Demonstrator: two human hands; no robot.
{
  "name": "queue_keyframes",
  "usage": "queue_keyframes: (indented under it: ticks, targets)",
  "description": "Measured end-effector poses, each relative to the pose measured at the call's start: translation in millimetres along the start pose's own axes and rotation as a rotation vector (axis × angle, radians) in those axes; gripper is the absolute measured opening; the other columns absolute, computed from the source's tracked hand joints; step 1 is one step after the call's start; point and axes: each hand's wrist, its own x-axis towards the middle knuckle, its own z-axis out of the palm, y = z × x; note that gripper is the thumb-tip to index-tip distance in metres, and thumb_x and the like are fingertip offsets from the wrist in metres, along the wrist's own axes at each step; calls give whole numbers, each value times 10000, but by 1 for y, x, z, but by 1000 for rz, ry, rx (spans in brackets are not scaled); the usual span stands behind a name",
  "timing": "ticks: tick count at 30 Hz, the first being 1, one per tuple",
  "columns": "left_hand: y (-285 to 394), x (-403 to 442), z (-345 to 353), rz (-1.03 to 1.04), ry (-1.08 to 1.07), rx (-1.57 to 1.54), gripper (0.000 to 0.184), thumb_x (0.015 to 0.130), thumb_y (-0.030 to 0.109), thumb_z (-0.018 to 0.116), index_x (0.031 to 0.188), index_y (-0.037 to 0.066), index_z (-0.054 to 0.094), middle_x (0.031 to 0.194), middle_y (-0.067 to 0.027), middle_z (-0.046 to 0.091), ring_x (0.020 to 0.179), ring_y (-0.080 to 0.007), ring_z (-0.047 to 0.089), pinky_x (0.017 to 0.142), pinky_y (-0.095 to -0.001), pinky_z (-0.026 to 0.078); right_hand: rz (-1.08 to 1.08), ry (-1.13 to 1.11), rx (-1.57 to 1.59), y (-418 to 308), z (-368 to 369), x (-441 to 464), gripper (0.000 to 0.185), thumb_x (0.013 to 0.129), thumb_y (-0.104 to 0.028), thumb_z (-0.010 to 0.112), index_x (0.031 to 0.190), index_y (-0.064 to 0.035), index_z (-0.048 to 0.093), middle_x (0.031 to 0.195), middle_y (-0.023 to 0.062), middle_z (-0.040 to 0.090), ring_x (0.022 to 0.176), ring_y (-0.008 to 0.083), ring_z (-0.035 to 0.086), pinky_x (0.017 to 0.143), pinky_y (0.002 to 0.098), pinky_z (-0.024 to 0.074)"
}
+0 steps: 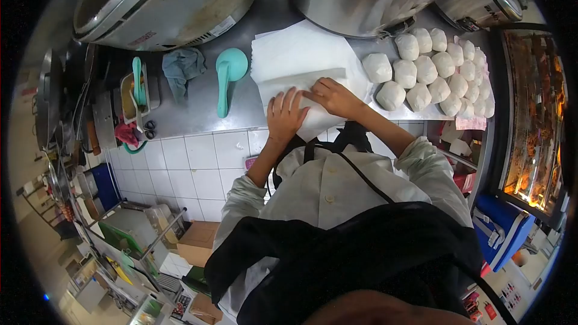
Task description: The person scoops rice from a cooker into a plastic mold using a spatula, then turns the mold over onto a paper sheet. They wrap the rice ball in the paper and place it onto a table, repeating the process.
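Observation:
White paper sheets (301,51) lie in a stack on the steel counter (192,114). Across the front of the stack is a folded flap of paper, with both hands on it. My left hand (286,114) presses down on the paper with its fingers spread. Just right of it, my right hand (334,97) has its fingers bent and closed at the flap's edge; whatever is between them is too small to make out. Many white wrapped bundles (426,70) sit in rows to the right of the paper.
A turquoise scoop (232,66), a grey-blue cloth (182,67) and a tray (133,99) with a turquoise-handled tool are at the left. Large metal cookers (361,3) line the back. A lit glass cabinet (533,120) stands at the far right.

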Motion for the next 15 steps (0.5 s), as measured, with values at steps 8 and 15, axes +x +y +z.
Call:
queue_keyframes:
  ticks: [8,15]
  targets:
    - [-45,-24,9,49,-133,14,309,787,350,629,1018,145,621,936,18,620,952,-182,527,862,-431,327,214,191,30,10,32,-53,391,723,-162,643,1101,-81,581,979,76,591,950,250,545,866,369,425]
    - [-58,21,-1,-224,-508,-166,166,768,265,638,895,163,669,753,25,633,790,-156,557,807,-376,307,522,-8,407,48,35,-24,266,675,-145,713,892,-38,605,931,102,617,892,304,574,758,385,455]
